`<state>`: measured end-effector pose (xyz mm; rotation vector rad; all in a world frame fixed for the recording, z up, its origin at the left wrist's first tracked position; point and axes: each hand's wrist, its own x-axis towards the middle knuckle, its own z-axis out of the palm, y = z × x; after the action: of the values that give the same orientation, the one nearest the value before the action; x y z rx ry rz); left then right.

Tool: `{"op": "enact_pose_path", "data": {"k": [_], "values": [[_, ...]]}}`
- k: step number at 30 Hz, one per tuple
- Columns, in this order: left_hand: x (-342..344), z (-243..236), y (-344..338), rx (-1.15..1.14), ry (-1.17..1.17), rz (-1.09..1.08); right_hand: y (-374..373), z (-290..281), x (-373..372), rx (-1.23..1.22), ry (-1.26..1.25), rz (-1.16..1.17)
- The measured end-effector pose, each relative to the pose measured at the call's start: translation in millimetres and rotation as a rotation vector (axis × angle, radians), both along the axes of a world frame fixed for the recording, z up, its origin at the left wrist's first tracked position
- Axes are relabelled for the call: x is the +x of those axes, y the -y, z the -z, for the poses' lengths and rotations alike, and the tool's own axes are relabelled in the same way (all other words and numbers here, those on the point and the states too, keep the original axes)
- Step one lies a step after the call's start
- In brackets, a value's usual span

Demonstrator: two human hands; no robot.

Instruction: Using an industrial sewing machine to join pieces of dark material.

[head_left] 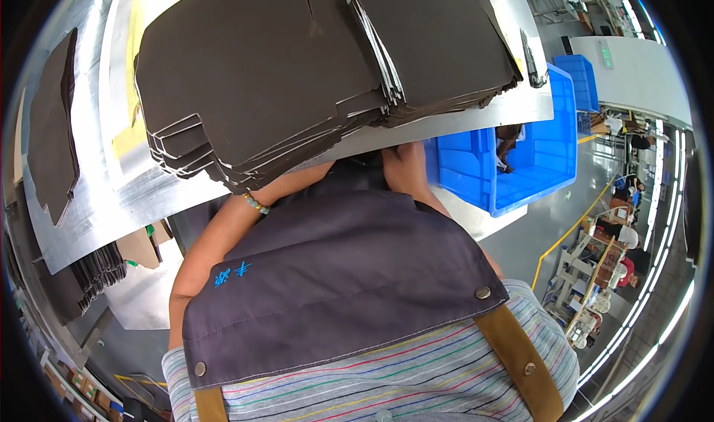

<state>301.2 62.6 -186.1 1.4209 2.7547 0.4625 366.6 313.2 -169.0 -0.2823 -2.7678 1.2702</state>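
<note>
Both my arms reach forward under the near edge of a metal table [439,121]. My left hand [301,182], beyond a beaded bracelet [256,204] on the wrist, shows only in part; its fingers are hidden below the table edge and behind my dark apron [335,251]. Of my right hand [404,162] I see a part just under the same edge, close to a blue bin, with its fingers out of sight. Whether either hand holds anything cannot be seen. Above them on the table lie a large stack of dark brown cut sheets [253,72] and a smaller stack [435,43] beside it.
The blue bin [535,176] at the right holds some brown pieces. Another dark stack [53,132] lies at the table's far left. Below left hang several dark pieces [100,273] near a cardboard box [139,247]. People and workstations stand farther right.
</note>
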Motion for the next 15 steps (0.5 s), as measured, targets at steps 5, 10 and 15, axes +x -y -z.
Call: {"op": "enact_pose_path", "data": {"k": [5, 10, 15], "values": [[3, 14, -1, -0.009, -0.273, 0.017, 1, -3, -7, -0.07, 0.048, 0.035], [4, 20, 1, 0.127, -0.087, -0.012, 1, 0, -9, -0.17, 0.04, 0.009], [2, 3, 5, -0.033, 0.278, -0.063, 3, 8, -9, -0.255, 0.06, 0.026]]}}
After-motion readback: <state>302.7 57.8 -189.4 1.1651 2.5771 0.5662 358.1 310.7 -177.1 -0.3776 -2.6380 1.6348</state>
